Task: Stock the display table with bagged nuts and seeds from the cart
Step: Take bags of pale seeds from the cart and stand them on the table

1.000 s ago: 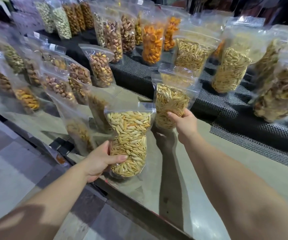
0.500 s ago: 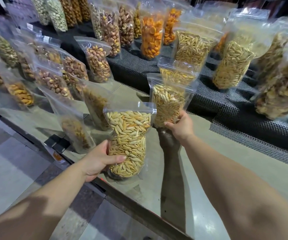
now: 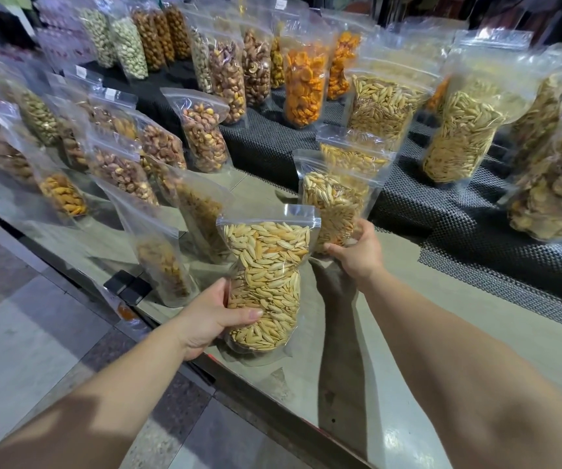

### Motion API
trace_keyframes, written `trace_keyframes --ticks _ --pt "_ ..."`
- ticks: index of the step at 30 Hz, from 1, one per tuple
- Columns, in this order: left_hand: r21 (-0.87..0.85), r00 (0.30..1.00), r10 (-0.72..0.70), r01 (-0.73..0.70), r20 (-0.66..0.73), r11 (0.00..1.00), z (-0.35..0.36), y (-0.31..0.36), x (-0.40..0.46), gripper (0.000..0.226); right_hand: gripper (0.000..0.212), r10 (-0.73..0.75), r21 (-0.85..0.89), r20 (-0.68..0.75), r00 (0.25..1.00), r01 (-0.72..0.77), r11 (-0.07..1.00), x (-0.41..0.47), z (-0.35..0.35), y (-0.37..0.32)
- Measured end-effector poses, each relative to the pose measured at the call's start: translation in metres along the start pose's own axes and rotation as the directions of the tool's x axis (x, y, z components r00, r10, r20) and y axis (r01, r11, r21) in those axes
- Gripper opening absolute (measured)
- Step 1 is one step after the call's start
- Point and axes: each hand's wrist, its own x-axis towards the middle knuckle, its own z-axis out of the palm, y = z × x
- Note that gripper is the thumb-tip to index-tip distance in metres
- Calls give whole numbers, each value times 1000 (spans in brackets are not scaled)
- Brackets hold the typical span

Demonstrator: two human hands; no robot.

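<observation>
My left hand (image 3: 210,318) grips a clear bag of pale seeds (image 3: 267,265) around its lower half, upright over the near edge of the display table (image 3: 442,333). My right hand (image 3: 357,252) holds the bottom of a second bag of pale seeds (image 3: 332,201), which stands upright on the table. A third bag of the same seeds (image 3: 354,157) stands right behind it. The cart is not in view.
Several bags of nuts (image 3: 120,170) stand in rows on the table's left half. More bags of seeds (image 3: 384,103), orange snacks (image 3: 303,89) and cashews (image 3: 203,133) stand on a black mesh mat (image 3: 475,238) at the back. Tiled floor (image 3: 19,333) lies at the lower left.
My right hand with its seed bag has drawn slightly nearer and lower toward the table. The left hand has kept its bag in nearly the same place.
</observation>
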Motion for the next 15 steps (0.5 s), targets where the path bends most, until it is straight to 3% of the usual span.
trace_keyframes --ticks 2,4,5,6,8,9,11,15 --pt "12 1000 17 -17 5 1000 0 2 1 113 71 45 29 -106 993 -42 999 -11 -4 -3" --pt "9 1000 29 -29 13 1000 1 3 2 107 51 106 94 -185 977 -90 991 -32 -12 -10" --pt "-1 999 30 -30 20 1000 2 4 2 101 40 136 182 -97 986 -117 976 -43 -17 -10" --pt "-7 999 30 -30 32 1000 4 5 4 97 36 139 270 85 987 -157 950 -59 -22 -10" --pt "2 998 22 -22 53 1000 8 8 6 95 49 60 281 445 894 -203 938 -88 -24 -1" --pt "12 998 17 -18 61 1000 11 9 7 94 62 33 214 529 848 -171 962 -99 -21 2" --pt "43 997 11 -15 77 999 14 12 11 92 77 -9 154 544 839 -90 984 -112 -10 6" --pt "227 999 34 -43 41 973 20 23 23 72 65 -58 174 433 900 -20 985 -114 -5 1"
